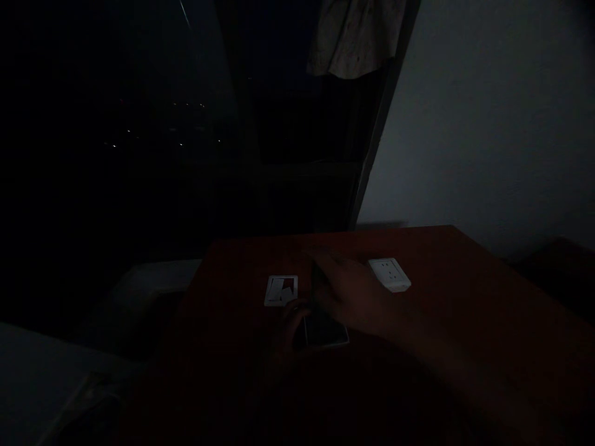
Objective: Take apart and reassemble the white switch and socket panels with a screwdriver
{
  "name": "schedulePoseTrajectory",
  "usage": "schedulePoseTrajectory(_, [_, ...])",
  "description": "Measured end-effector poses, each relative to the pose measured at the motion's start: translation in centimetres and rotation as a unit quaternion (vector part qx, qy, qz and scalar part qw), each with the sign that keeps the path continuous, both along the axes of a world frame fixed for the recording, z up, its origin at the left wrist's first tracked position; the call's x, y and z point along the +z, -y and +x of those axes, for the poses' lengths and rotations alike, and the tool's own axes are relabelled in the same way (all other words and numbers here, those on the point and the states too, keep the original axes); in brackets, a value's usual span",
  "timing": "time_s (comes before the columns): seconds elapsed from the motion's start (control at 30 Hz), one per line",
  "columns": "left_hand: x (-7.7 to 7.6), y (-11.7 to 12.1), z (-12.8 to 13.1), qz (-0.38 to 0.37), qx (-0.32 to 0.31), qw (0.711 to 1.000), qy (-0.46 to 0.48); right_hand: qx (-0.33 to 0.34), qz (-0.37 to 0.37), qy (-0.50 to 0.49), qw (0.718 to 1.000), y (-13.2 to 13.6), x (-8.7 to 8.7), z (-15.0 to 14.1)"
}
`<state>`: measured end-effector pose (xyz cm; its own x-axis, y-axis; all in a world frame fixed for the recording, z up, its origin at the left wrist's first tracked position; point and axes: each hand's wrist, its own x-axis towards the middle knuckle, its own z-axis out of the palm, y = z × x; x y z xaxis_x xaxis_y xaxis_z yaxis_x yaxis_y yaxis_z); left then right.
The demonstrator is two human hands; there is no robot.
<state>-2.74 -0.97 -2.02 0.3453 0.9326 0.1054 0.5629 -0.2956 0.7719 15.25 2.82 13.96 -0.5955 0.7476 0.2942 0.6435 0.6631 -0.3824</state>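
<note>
In very dim light, my left hand [290,331] curls round the left side of a dark square fitting with a thin white rim [328,333], which lies on the reddish table. Over its far part, my right hand [351,288] is closed on a dark upright tool [318,285], shaped much like a screwdriver. The tool's lower end meets the fitting's area, but the exact contact is lost in shadow. Left of the hands lies a white faceplate frame [266,298] with loose white pieces inside it. A white wall socket [389,272] rests beyond my right wrist.
The reddish table [446,266] ends at its far edge before a dark window [186,124] with small lights. At the right stands a pale wall [488,124]. A cloth [357,37] hangs at the top. A pale ledge [162,275] lies beyond the table's left side.
</note>
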Motion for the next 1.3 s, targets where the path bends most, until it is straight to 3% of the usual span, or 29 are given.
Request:
schedulePoseTrajectory(0.07, [-0.16,-0.04,0.02,0.002,0.002,1.0,0.002,0.001,0.005,-0.005,1.0,-0.08,-0.1,-0.05])
schedulePoseTrajectory(0.27, [-0.13,0.02,0.21,0.006,0.007,1.0,0.007,-0.078,0.022,0.071,0.994,0.16,0.37,-0.31])
schedulePoseTrajectory(0.47, [0.09,0.11,0.11,0.004,0.007,1.0,0.008,-0.025,-0.014,0.009,1.0,0.18,0.17,0.11])
schedulePoseTrajectory(0.67, [0.03,0.07,0.08,0.003,0.007,1.0,0.016,-0.073,0.039,0.094,0.992,0.12,0.41,0.07])
schedulePoseTrajectory(0.87, [-0.32,-0.12,0.0,0.016,-0.004,1.0,0.008,-0.011,0.015,0.033,0.999,0.13,0.36,0.09])
schedulePoseTrajectory(1.1, [-0.11,0.14,0.15,0.011,0.002,1.0,0.004,-0.064,0.048,0.085,0.993,-0.16,0.16,-0.16])
schedulePoseTrajectory(1.3, [-0.04,0.03,0.11,0.014,0.001,1.0,-0.005,-0.006,0.016,0.023,1.0,-0.01,0.32,0.0])
